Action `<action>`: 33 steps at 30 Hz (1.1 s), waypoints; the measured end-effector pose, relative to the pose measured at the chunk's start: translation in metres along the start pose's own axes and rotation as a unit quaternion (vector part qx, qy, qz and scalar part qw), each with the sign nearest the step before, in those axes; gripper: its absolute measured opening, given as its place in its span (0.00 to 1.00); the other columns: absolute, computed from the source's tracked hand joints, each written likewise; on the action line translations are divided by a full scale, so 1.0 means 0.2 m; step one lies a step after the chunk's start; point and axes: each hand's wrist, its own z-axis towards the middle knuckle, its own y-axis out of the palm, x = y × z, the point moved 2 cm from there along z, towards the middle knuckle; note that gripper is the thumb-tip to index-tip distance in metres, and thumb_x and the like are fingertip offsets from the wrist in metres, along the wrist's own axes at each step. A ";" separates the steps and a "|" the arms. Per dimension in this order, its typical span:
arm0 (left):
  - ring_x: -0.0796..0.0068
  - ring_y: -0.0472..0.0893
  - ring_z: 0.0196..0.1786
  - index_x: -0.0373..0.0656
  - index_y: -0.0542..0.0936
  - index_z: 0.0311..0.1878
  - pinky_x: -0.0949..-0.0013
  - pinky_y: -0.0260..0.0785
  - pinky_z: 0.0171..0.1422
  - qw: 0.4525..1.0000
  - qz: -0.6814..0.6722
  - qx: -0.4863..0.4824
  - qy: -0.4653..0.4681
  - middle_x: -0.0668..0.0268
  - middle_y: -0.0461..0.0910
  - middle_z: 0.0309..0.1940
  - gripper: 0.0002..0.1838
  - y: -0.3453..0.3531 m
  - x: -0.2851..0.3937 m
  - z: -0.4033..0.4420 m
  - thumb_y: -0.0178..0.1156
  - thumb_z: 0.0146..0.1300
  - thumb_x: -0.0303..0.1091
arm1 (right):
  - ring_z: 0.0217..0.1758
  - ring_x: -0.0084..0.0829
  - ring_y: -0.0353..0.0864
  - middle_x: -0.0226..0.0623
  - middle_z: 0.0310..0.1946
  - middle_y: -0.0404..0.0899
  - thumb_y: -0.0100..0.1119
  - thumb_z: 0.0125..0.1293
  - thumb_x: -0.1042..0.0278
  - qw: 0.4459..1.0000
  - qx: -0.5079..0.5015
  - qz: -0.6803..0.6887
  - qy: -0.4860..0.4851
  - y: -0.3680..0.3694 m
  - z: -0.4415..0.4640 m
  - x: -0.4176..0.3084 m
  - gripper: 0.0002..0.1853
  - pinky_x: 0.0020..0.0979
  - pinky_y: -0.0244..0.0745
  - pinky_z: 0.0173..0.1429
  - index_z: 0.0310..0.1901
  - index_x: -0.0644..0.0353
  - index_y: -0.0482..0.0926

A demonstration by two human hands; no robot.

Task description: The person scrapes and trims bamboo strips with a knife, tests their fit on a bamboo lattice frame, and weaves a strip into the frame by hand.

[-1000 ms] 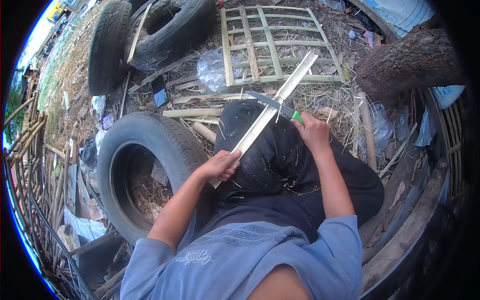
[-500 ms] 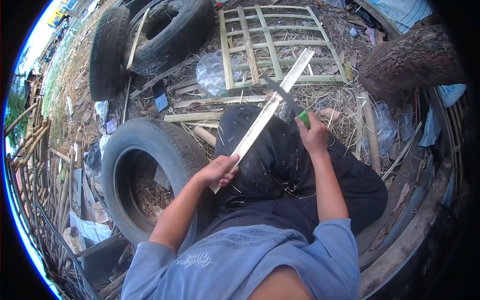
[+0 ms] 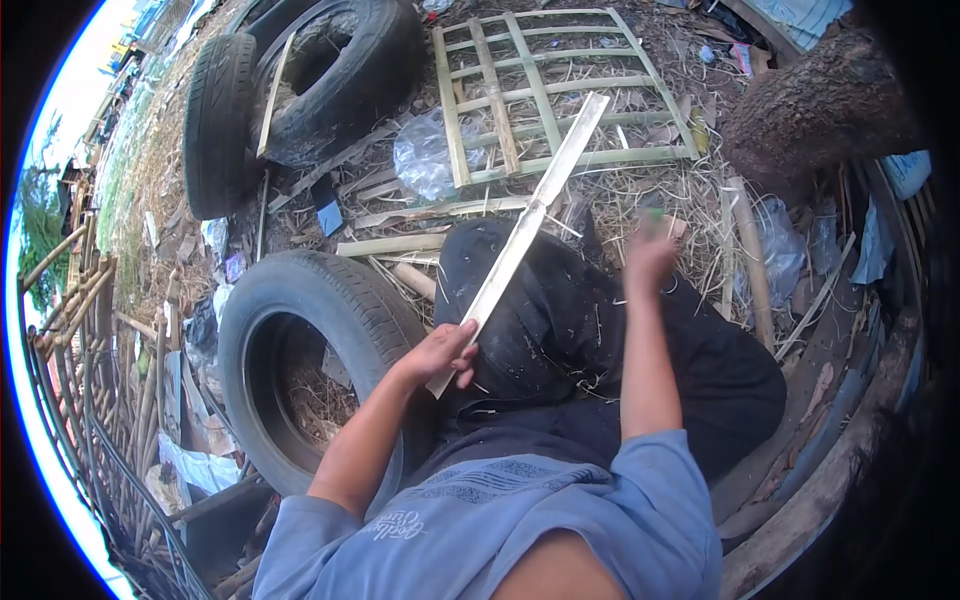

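Note:
My left hand [image 3: 443, 353] is closed around the lower end of a split bamboo strip [image 3: 508, 258]. The strip slants up and away across my dark-trousered leg, pale inner side showing, with a node partway along. A thin sliver juts out sideways near that node. To the right of the strip and apart from it, my right hand [image 3: 650, 265] is smeared by motion. It grips a knife [image 3: 653, 216]; only the green handle shows, and the blade is too blurred to make out.
A bamboo lattice [image 3: 545, 100] lies on the littered ground ahead. One tire [image 3: 375, 300] rests by my left side, and more tires [image 3: 225, 125] stand farther off. A thick tree trunk [image 3: 815, 115] is at right. Plastic bags [image 3: 425, 155] and bamboo pieces [image 3: 390, 245] lie about.
My right hand has swung right with the knife, away from the strip, and the blade has blurred out. A thin sliver now sticks out near the node. My left hand keeps its grip.

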 end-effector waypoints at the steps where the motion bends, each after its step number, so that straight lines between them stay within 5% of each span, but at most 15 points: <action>1: 0.77 0.72 0.14 0.45 0.66 0.23 0.72 0.67 0.23 0.999 0.010 -0.001 0.030 0.74 0.61 0.12 0.28 0.00 -0.02 -0.01 0.45 0.73 0.58 | 0.27 0.40 0.83 0.38 0.25 0.83 0.51 0.72 0.50 0.995 0.062 0.073 -0.001 -0.06 0.10 0.07 0.18 0.37 0.74 0.30 0.39 0.56 0.81; 4: 0.75 0.75 0.16 0.45 0.66 0.23 0.73 0.68 0.25 1.000 0.014 0.007 0.014 0.74 0.62 0.13 0.28 0.02 0.00 0.00 0.44 0.74 0.58 | 0.28 0.41 0.83 0.38 0.25 0.83 0.53 0.71 0.48 0.991 -0.032 -0.007 -0.131 -0.24 0.17 0.00 0.19 0.37 0.72 0.30 0.38 0.59 0.78; 6: 0.78 0.71 0.14 0.45 0.66 0.23 0.73 0.66 0.22 1.000 0.029 0.005 0.010 0.74 0.61 0.13 0.28 0.04 0.01 0.00 0.44 0.74 0.57 | 0.27 0.38 0.82 0.38 0.24 0.81 0.58 0.67 0.46 0.983 -0.131 0.040 -0.125 -0.26 0.12 -0.04 0.20 0.36 0.71 0.31 0.37 0.58 0.78; 9: 0.81 0.59 0.11 0.46 0.65 0.22 0.75 0.53 0.15 0.998 0.012 0.066 -0.009 0.73 0.60 0.12 0.29 0.06 -0.02 0.01 0.45 0.73 0.59 | 0.23 0.18 0.69 0.21 0.20 0.68 0.72 0.55 0.47 0.939 -0.233 0.245 -0.059 -0.16 -0.02 -0.16 0.23 0.25 0.65 0.29 0.39 0.59 0.79; 11: 0.82 0.60 0.11 0.46 0.66 0.22 0.75 0.53 0.16 0.996 0.004 0.082 -0.017 0.74 0.60 0.12 0.29 0.08 -0.04 0.02 0.46 0.72 0.59 | 0.20 0.14 0.63 0.17 0.19 0.65 0.73 0.54 0.50 0.923 -0.325 0.205 -0.024 -0.10 -0.09 -0.26 0.23 0.19 0.60 0.27 0.44 0.57 0.81; 17: 0.81 0.61 0.12 0.45 0.67 0.23 0.75 0.56 0.15 0.992 -0.003 0.122 -0.014 0.73 0.62 0.13 0.28 0.08 -0.05 0.01 0.48 0.72 0.58 | 0.22 0.23 0.72 0.35 0.19 0.77 0.69 0.58 0.56 0.923 -0.316 0.198 -0.098 0.09 -0.16 -0.39 0.16 0.30 0.67 0.28 0.33 0.64 0.82; 24: 0.82 0.61 0.13 0.43 0.69 0.24 0.75 0.54 0.16 0.995 -0.011 0.089 -0.035 0.74 0.61 0.13 0.28 0.05 -0.06 0.02 0.48 0.72 0.57 | 0.17 0.23 0.71 0.32 0.16 0.74 0.65 0.62 0.62 0.911 -0.302 0.273 -0.066 0.12 -0.13 -0.32 0.12 0.28 0.65 0.24 0.31 0.63 0.81; 26: 0.82 0.61 0.13 0.44 0.68 0.24 0.75 0.54 0.16 0.996 -0.015 0.080 -0.036 0.74 0.60 0.13 0.28 0.05 -0.06 0.02 0.47 0.72 0.58 | 0.15 0.14 0.64 0.22 0.16 0.69 0.62 0.63 0.68 0.735 -0.457 0.428 0.261 0.07 -0.10 -0.36 0.07 0.21 0.57 0.19 0.33 0.63 0.80; 28: 0.82 0.61 0.13 0.44 0.68 0.23 0.75 0.54 0.16 0.993 -0.062 0.095 -0.038 0.74 0.60 0.13 0.28 0.04 -0.08 0.01 0.47 0.72 0.58 | 0.12 0.14 0.62 0.23 0.16 0.69 0.62 0.64 0.68 0.653 -0.461 0.513 0.312 0.05 -0.04 -0.31 0.07 0.18 0.55 0.16 0.36 0.63 0.77; 30: 0.82 0.60 0.12 0.45 0.68 0.23 0.75 0.54 0.17 0.987 -0.111 0.110 -0.040 0.74 0.60 0.13 0.28 0.04 -0.09 0.01 0.47 0.72 0.58 | 0.12 0.13 0.61 0.22 0.15 0.67 0.64 0.63 0.67 0.669 -0.391 0.540 0.329 -0.02 0.03 -0.26 0.08 0.18 0.54 0.15 0.37 0.62 0.77; 33: 0.82 0.61 0.12 0.45 0.67 0.22 0.75 0.53 0.16 0.992 -0.072 0.095 -0.032 0.74 0.60 0.13 0.28 0.03 -0.09 0.01 0.48 0.72 0.58 | 0.14 0.13 0.62 0.23 0.18 0.69 0.68 0.61 0.61 0.834 -0.286 0.409 0.234 -0.24 0.16 -0.18 0.13 0.17 0.56 0.17 0.40 0.61 0.79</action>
